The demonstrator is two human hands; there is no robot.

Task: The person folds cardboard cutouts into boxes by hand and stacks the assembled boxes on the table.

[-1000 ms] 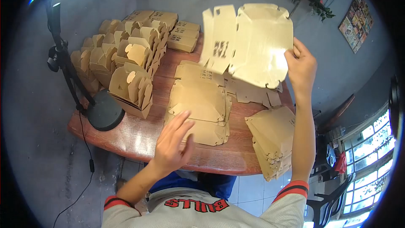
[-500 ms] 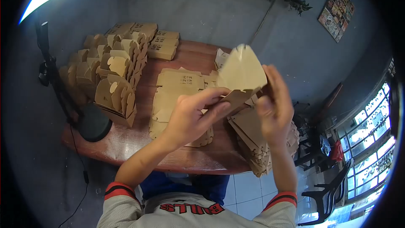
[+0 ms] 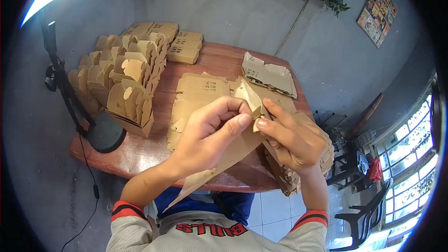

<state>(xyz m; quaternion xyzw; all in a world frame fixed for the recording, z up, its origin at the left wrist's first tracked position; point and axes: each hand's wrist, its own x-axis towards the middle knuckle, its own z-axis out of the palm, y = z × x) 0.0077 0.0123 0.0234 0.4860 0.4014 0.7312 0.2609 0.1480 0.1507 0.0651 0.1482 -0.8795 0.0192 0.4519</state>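
Note:
Between my hands is a partly folded cardboard box blank (image 3: 235,155), held above the table. Its pale inner side shows on an upright flap near my fingertips, and a long panel slopes down toward my lap. My left hand (image 3: 210,133) is closed, thumb and bent fingers pinching the board's edge. From the other side, my right hand (image 3: 294,140) grips a small tab with thumb and fingers. Below lie flat cardboard blanks (image 3: 198,86) with printed lettering. A thicker stack of blanks (image 3: 322,144) sits beside my right hand, partly hidden by it.
Several open-topped folded boxes (image 3: 130,105) stand at the table's left, with closed boxes (image 3: 184,53) behind. A black lamp base (image 3: 106,133) is at the left edge. Crumpled grey-brown cardboard (image 3: 268,72) lies at the back right. A black chair (image 3: 368,212) stands right of the table (image 3: 105,161).
The box blank has come lower and turned, with its long panel now pointing toward my lap. My right hand has moved down and in, closing on a tab near my left fingers.

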